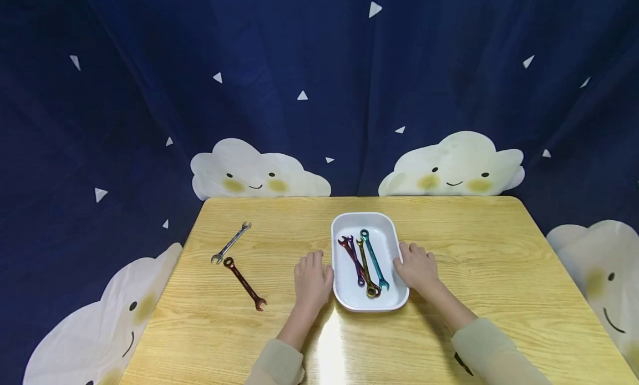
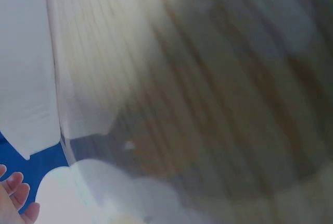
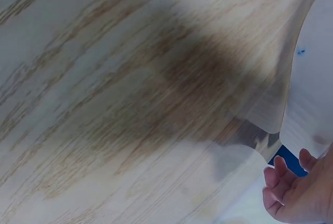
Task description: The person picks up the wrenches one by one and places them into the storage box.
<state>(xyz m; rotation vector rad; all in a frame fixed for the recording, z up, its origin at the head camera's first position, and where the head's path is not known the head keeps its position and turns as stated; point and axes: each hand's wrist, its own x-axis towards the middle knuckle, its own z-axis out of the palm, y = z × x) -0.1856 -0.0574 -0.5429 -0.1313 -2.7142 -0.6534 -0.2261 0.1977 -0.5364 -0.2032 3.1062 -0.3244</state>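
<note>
A white tray (image 1: pixel 370 308) stands on the table between the two hands. Inside lie several wrenches: a teal wrench (image 1: pixel 374 257), a gold wrench (image 1: pixel 365 263), a red wrench (image 1: pixel 346 244) and a purple wrench (image 1: pixel 357 266), the last three overlapping. The left hand (image 1: pixel 312 279) is beside the tray's left wall, its fingers loosely bent; whether it touches the wall I cannot tell. At the right side, the right hand (image 1: pixel 418 268) has its thumb against the rim and its other fingers relaxed outside. Both wrist views show loosely bent fingers near the white tray wall (image 2: pixel 26 62).
To the left on the wooden table (image 1: pixel 474 235) lie a silver wrench (image 1: pixel 231 243) and a dark red wrench (image 1: pixel 243 283). A blue curtain (image 1: pixel 339 113) with clouds hangs behind the table's far edge. Near the right sleeve (image 1: pixel 491 346) a small black thing (image 1: pixel 462 364) shows.
</note>
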